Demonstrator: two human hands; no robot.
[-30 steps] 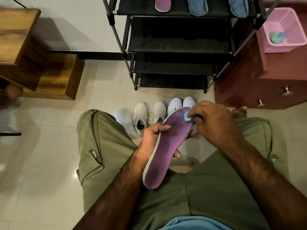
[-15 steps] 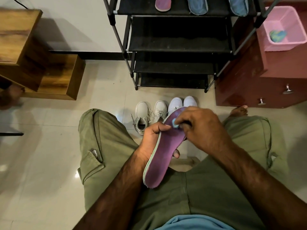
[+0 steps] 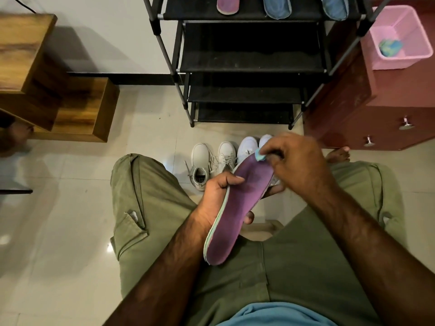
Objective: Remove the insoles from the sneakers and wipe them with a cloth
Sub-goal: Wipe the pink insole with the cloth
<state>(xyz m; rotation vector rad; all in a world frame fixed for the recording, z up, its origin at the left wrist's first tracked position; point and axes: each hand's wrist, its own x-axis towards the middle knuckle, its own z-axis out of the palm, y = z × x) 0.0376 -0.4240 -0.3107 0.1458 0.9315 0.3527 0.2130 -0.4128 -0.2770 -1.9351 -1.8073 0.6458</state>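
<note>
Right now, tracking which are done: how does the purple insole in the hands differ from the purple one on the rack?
The held insole is tilted, gripped by the left hand; the rack insole lies on a shelf. The right hand presses a cloth on the held insole; nothing touches the rack insole. Both are purple.

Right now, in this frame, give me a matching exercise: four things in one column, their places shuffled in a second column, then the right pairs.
Things:
1. purple insole over the lap
2. wiping cloth
3. pink basket
4. grey sneakers

Places:
A. on the red cabinet
B. on the floor in front of the shoe rack
C. gripped by the left hand
D. pinched by the right hand

Pairs: 1-C, 2-D, 3-A, 4-B.
</note>
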